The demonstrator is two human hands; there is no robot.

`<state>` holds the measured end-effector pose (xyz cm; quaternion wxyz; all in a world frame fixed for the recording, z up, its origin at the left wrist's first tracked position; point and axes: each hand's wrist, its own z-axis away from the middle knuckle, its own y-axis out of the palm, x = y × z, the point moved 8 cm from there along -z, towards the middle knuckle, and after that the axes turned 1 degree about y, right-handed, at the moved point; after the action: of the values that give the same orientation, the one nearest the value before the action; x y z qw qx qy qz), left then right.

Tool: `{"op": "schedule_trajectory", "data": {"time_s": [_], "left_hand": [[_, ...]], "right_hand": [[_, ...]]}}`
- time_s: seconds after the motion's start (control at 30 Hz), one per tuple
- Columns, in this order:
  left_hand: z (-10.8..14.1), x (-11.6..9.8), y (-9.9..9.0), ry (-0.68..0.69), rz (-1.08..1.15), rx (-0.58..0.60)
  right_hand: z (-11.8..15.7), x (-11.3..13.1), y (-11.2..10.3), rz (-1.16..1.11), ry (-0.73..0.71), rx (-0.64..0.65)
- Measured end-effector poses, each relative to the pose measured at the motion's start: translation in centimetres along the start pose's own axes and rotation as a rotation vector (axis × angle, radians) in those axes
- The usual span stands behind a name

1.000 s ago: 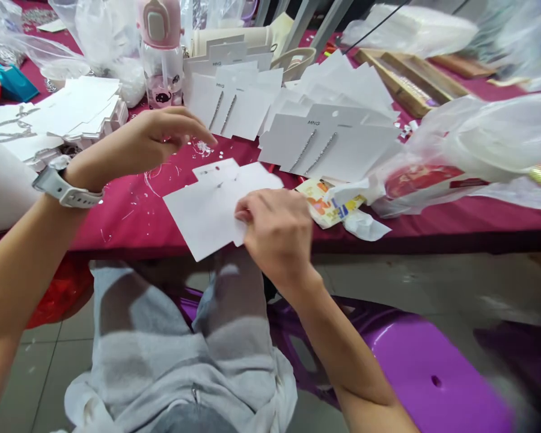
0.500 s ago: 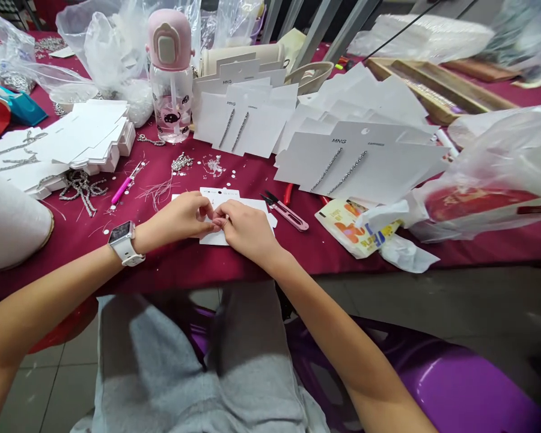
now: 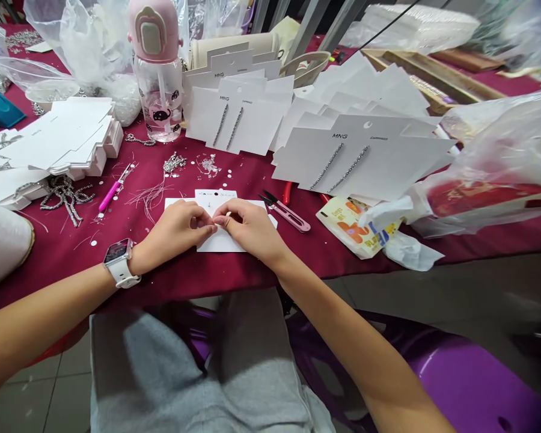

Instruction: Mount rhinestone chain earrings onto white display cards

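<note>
Being braced flat, seemingly for precision, at the front of the maroon cloth-covered table (image 3: 207, 278), a white paper card (image 3: 220, 243) is being partly covered by the left hand (image 3: 177, 230) and right hand (image 3: 252, 231), fingertips pinched nearly closed, contents hidden.

Bottle lid (image 3: 154, 30) pink; tablecloth (image 3: 234, 270) plain maroon; seam ripper handle (image 3: 110, 196) magenta; stool (image 3: 469, 379) purple; smartwatch strap (image 3: 122, 272) white.

A maroon-covered table (image 3: 234, 270) spans a grey tiled floor (image 3: 40, 391), a purple plastic stool (image 3: 469, 385) at its near right side, grey metal bars (image 3: 304, 36) rising at the far side
</note>
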<state>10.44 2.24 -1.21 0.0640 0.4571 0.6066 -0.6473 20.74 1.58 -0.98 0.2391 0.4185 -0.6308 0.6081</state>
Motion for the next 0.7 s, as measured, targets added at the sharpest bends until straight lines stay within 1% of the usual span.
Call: {"op": "schedule_trajectory", "data": {"time_s": [0.1,0.3,0.47,0.7], "left_hand": [[0.1,0.2,0.0,-0.035,0.043,0.01],[0.2,0.4,0.0,-0.051,0.078,0.017],[0.3,0.2,-0.3,-0.033,0.072,-0.003],[0.3,0.1,-0.3,-0.035,0.07,-0.006]], "right_hand": [[0.1,0.0,-0.5,-0.019,-0.039,-0.065],[0.5,-1.1,-0.8,-0.124,0.061,-0.076],[0.9,0.0,-0.6,-0.09,-0.039,-0.017],[0.9,0.0,-0.4,-0.006,-0.08,0.008]]}}
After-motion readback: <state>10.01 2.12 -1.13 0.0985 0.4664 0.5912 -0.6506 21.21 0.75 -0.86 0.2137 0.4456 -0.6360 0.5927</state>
